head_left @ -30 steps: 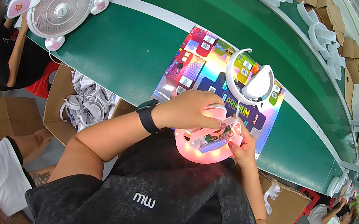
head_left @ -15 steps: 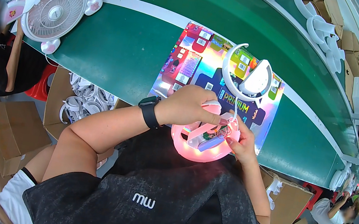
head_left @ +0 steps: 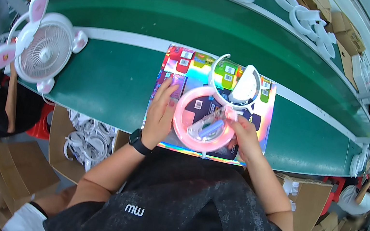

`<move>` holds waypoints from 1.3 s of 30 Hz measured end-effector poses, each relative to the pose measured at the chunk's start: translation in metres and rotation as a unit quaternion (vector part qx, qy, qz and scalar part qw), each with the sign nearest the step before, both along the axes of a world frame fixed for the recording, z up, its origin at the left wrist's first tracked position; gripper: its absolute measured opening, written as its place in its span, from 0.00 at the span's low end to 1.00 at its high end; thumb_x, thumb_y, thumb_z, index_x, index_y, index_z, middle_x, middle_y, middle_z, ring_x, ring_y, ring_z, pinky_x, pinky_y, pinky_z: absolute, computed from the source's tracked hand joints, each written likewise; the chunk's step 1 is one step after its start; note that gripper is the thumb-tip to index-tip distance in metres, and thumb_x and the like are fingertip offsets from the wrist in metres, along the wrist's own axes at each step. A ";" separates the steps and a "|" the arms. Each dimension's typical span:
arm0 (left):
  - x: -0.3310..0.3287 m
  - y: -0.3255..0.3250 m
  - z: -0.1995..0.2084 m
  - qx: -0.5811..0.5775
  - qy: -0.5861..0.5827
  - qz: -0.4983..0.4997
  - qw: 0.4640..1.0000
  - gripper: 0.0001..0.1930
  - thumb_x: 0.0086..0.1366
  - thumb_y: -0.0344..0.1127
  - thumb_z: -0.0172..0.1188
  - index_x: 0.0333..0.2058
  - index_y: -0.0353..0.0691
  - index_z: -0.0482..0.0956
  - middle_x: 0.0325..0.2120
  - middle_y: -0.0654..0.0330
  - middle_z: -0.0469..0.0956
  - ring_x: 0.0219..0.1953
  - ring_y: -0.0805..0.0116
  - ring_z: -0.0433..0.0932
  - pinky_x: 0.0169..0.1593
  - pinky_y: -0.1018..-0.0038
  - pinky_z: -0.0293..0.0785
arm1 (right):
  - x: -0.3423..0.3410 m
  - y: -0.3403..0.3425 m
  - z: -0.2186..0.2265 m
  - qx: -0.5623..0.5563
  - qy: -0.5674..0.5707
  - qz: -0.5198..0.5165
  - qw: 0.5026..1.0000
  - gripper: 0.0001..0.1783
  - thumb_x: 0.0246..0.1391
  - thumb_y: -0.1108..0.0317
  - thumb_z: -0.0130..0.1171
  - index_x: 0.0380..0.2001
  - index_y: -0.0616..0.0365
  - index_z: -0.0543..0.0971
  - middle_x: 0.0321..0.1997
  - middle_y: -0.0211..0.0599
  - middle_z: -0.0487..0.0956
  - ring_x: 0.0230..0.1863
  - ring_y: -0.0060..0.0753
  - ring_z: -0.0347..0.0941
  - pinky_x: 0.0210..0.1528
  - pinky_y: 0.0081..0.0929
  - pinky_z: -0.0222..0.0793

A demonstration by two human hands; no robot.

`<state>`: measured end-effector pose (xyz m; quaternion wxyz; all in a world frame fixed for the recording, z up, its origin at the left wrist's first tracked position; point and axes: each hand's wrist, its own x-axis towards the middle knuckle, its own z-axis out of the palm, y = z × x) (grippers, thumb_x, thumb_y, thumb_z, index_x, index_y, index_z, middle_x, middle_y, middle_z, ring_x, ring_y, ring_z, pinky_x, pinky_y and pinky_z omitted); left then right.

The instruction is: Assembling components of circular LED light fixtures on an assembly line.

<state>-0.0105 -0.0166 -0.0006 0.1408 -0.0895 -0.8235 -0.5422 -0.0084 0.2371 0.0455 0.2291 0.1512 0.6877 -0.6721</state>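
A pink ring-shaped housing (head_left: 179, 123) lies on a shiny printed sheet (head_left: 256, 158), with a blue cylinder (head_left: 212, 128) and clear plastic parts inside it. My right hand (head_left: 246, 138) grips the ring's right side, its fingertips near the inner parts. Just left of the ring, my left hand (head_left: 160, 114) rests with fingers stretched out and holds nothing. Beyond the pink ring is a white ring (head_left: 213, 75) with a white half-round piece (head_left: 245, 85).
A white fan with pink-lined rabbit ears (head_left: 44, 54) stands at the left of the green bench (head_left: 114, 72). Open cartons (head_left: 59, 143) of white parts sit below the bench edge. White curved pieces (head_left: 303, 22) lie on the far shelf. Co-workers sit at both sides.
The pink ring has gone from up in both hands to lying on the sheet, and its bright glowing spots no longer show. My left hand has let go and moved left.
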 end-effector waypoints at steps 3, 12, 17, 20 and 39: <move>-0.001 0.005 0.009 -0.029 -0.028 0.018 0.999 0.20 0.68 0.32 0.49 0.57 0.32 0.70 0.65 0.45 0.61 0.65 0.47 0.62 0.67 0.62 0.56 | -0.042 0.000 -0.007 -0.027 -0.013 -0.054 0.998 0.17 0.60 0.56 0.56 0.38 0.60 0.78 0.21 0.32 0.78 0.15 0.23 0.72 0.14 0.17 0.64; 0.004 0.011 0.002 -0.163 -0.002 -0.046 0.986 0.11 0.62 0.34 0.61 0.41 0.36 0.81 0.50 0.49 0.78 0.60 0.47 0.70 0.64 0.59 0.62 | -0.127 -0.071 -0.062 0.111 0.316 -0.146 0.931 0.43 0.57 0.57 0.60 0.69 0.65 0.56 0.64 0.52 0.67 0.56 0.39 0.68 0.59 0.31 0.63; 0.004 0.014 0.003 -0.238 0.045 -0.049 0.969 0.15 0.57 0.32 0.63 0.43 0.35 0.81 0.51 0.48 0.77 0.59 0.46 0.70 0.63 0.57 0.63 | -0.054 -0.093 -0.056 0.252 0.533 0.114 0.799 0.18 0.53 0.65 0.56 0.44 0.64 0.80 0.59 0.49 0.73 0.60 0.49 0.69 0.57 0.39 0.70; 0.003 0.013 0.004 -0.256 0.046 -0.060 0.964 0.16 0.57 0.32 0.64 0.45 0.35 0.80 0.51 0.48 0.76 0.59 0.45 0.70 0.63 0.57 0.62 | -0.054 -0.091 -0.056 0.245 0.512 0.127 0.813 0.17 0.54 0.65 0.55 0.43 0.64 0.80 0.55 0.48 0.75 0.59 0.50 0.70 0.58 0.39 0.70; 0.003 0.015 0.006 -0.239 0.035 -0.083 0.967 0.19 0.59 0.33 0.62 0.48 0.32 0.79 0.52 0.44 0.75 0.59 0.43 0.69 0.63 0.56 0.61 | -0.056 -0.095 -0.068 0.248 0.541 0.120 0.795 0.13 0.50 0.66 0.56 0.34 0.64 0.81 0.48 0.45 0.78 0.55 0.47 0.71 0.54 0.38 0.72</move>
